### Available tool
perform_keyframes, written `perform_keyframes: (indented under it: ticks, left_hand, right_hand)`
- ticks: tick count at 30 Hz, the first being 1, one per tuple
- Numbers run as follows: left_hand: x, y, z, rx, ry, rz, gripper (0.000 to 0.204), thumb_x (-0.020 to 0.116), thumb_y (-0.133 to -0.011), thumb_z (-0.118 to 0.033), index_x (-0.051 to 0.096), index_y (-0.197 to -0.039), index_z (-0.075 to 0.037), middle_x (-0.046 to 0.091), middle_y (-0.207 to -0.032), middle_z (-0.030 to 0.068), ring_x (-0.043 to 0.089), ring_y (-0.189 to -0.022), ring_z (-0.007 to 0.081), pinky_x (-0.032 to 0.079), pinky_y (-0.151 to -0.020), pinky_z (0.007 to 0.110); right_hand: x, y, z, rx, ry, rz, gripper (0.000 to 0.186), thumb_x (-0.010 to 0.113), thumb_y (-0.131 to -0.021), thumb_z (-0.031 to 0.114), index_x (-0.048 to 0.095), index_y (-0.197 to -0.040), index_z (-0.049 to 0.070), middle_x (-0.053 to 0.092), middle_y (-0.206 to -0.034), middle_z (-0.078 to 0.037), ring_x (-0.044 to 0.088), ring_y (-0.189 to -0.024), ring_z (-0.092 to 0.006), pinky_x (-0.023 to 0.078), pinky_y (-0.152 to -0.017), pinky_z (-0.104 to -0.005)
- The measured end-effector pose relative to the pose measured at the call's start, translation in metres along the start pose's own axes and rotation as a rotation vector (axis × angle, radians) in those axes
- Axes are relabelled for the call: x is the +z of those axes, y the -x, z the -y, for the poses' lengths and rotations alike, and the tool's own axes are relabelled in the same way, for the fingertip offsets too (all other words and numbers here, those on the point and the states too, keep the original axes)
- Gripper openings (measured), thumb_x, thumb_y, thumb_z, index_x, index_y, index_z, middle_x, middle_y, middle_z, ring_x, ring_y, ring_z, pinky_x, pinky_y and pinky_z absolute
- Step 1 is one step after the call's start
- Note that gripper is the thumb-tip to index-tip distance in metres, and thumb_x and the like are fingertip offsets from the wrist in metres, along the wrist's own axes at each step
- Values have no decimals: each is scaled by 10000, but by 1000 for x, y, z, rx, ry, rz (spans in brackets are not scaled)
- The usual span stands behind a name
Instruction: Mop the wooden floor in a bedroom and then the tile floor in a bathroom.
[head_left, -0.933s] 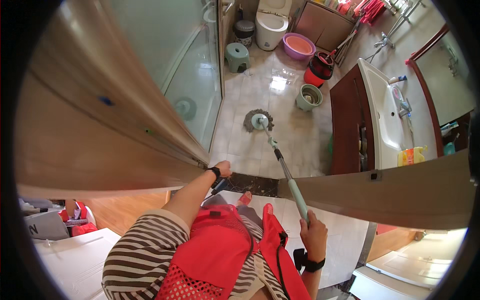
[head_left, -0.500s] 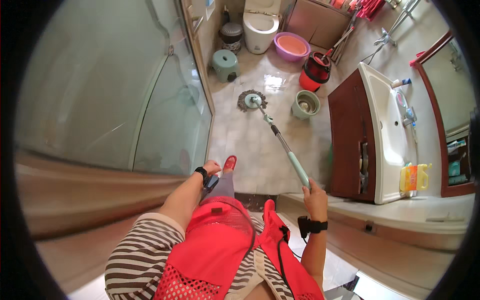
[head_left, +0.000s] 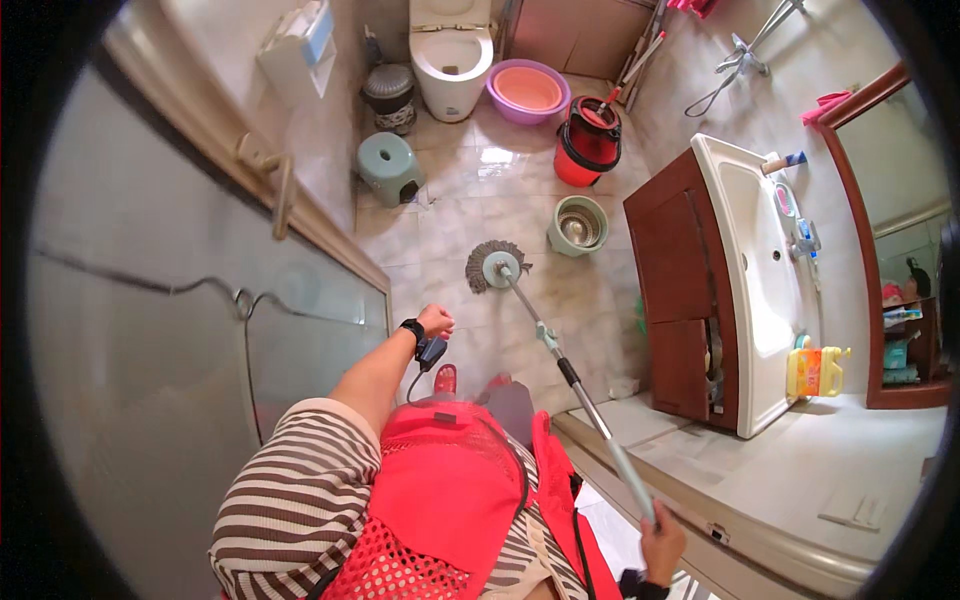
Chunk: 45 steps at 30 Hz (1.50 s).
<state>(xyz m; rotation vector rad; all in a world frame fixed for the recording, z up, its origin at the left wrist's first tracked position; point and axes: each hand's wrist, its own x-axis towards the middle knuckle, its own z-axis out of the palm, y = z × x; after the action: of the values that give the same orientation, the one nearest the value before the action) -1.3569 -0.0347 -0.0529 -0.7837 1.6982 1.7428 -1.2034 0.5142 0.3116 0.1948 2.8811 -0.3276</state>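
Note:
My right hand (head_left: pixel 660 540) grips the pale grey-green end of a telescopic mop handle (head_left: pixel 600 425) at the lower right. The grey round mop head (head_left: pixel 492 267) with its pale disc lies on the tiled floor, left of a green bucket (head_left: pixel 577 225) holding a metal basket. My left hand (head_left: pixel 435 322) hangs empty with curled fingers, right of the glass door (head_left: pixel 310 350); a black watch and small device are on that wrist. Red footwear (head_left: pixel 445 380) shows below it.
A stool (head_left: pixel 389 170), lidded bin (head_left: pixel 389 100), toilet (head_left: pixel 448 70), nested basins (head_left: pixel 527 90) and red-black bucket (head_left: pixel 588 140) line the back. At right stand a sink cabinet (head_left: pixel 675 290), yellow jug (head_left: pixel 817 370) and mirror (head_left: pixel 910 240). A door handle (head_left: pixel 283 200) projects at left.
I have moved over the threshold into the bathroom. The mop head shifted forward, then nearer again. My right hand has moved down and right with the handle; my left hand has risen slightly.

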Motion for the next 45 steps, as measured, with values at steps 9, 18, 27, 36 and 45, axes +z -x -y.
perform_keyframes:
  ticks: [9,18,27,36,45]
  left_hand:
    - [-7,-89,-69,-53,-138,87,198,598,-827,-110,580,-969,27,650,-782,121,639,-618,176,545,-546,312]
    - [-42,-142,-220,75,-205,62,223,586,-795,-152,589,-931,25,637,-754,99,611,-587,163,518,-525,297]
    - [2,-225,-342,593,-727,-157,602,631,-737,-116,429,-1303,-98,506,-1187,232,504,-1110,386,447,-905,477]
    - [-1,-299,-419,780,-1273,-158,364,675,-694,-158,623,-1054,-141,550,-1082,117,480,-1064,313,409,-843,432]
    - [79,-241,-390,1236,-1524,296,97,621,-691,-258,668,-714,-175,582,-816,9,505,-941,222,374,-825,424]
  right_hand:
    - [56,-91,75,-39,-3,-42,438,681,-754,178,614,-1186,173,597,-709,-133,591,-650,-319,466,-614,-420]
    - [58,-395,227,-217,52,103,402,606,-827,313,578,-1207,186,659,-894,-180,625,-825,-382,494,-704,-469]
    - [100,-502,377,-307,-33,53,409,592,-850,299,530,-1228,156,637,-802,-210,607,-743,-422,475,-655,-514]
    - [1,-457,430,-141,22,51,400,614,-846,254,555,-1226,143,591,-740,-192,592,-678,-380,456,-594,-480]
    - [-46,-350,399,162,-130,79,462,696,-775,207,592,-1223,164,601,-729,-166,579,-662,-361,458,-608,-423]
